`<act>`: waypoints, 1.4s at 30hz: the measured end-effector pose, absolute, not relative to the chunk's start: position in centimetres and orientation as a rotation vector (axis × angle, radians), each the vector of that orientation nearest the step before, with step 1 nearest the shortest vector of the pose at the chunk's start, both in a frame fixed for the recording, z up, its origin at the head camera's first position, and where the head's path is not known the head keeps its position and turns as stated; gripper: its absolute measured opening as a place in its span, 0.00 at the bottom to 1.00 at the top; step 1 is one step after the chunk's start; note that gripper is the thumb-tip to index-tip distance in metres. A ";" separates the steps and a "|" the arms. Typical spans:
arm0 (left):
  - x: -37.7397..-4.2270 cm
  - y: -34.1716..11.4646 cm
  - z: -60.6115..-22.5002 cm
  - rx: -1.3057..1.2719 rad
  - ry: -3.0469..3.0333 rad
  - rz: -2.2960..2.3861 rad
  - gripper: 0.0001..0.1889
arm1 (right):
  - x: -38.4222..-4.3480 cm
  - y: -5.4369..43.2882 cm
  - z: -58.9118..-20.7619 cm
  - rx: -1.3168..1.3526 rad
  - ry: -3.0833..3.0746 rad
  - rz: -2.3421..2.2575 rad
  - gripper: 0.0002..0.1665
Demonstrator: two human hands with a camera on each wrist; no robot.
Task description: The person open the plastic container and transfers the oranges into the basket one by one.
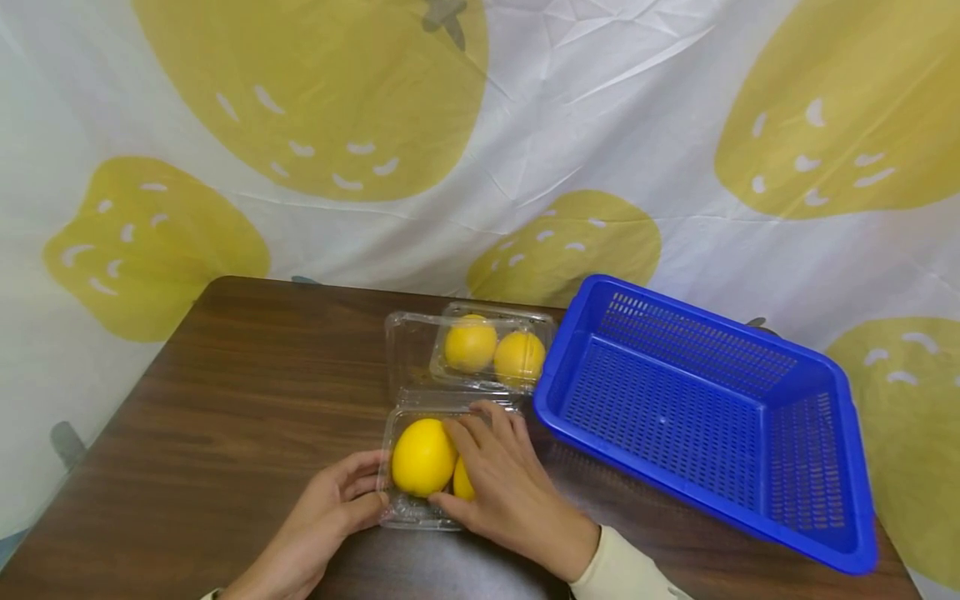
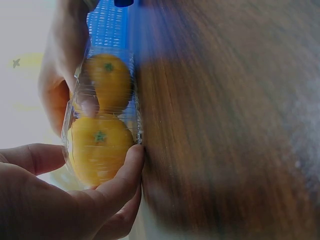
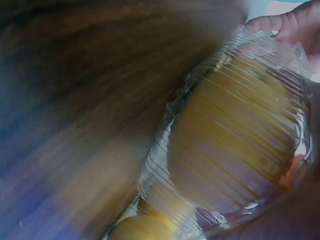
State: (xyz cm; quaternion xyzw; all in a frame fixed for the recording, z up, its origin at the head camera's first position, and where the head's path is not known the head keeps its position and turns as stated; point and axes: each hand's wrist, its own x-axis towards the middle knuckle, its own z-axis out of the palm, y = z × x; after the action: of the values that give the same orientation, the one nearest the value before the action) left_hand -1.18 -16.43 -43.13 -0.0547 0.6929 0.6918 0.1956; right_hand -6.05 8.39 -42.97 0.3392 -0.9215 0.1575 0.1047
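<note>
A clear plastic clamshell box (image 1: 422, 525) lies on the table with its lid (image 1: 405, 354) raised at the back. Inside, side by side, are two yellow-orange oranges; the left orange (image 1: 423, 457) shows whole, and the right orange (image 1: 461, 485) is mostly covered by my right hand (image 1: 506, 487). That hand reaches over the box from the right, thumb and fingers curled round the right orange. My left hand (image 1: 326, 510) grips the box's left side, thumb on the rim. Green stem ends of both oranges (image 2: 100, 155) show through the box wall in the left wrist view.
Behind, a second clear clamshell (image 1: 501, 310) contains two more oranges (image 1: 470, 342), partly seen through the raised lid. A blue perforated basket (image 1: 660, 500) stands at the right, close to both boxes. The brown wooden table (image 1: 247, 417) ends at a fruit-print cloth (image 1: 360, 242).
</note>
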 end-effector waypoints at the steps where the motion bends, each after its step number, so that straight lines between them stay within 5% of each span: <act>1: -1.2 -16.4 -43.1 -0.152 1.941 1.939 0.32 | -6.1 8.3 -43.0 0.996 -2.718 0.464 0.47; 12: -1.2 -16.4 -43.3 -0.133 1.931 1.959 0.33 | -6.1 7.3 -43.1 0.955 -2.742 0.465 0.54; 42: -0.8 -16.2 -43.3 -0.139 1.971 1.982 0.31 | -6.1 8.5 -41.7 0.942 -2.506 0.603 0.52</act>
State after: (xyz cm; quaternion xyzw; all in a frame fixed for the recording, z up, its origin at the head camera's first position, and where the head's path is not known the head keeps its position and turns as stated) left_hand -0.79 -16.17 -43.32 -0.0490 0.6939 0.6979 0.1704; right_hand -6.14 8.46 -41.65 0.3365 -0.8952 0.2155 0.1971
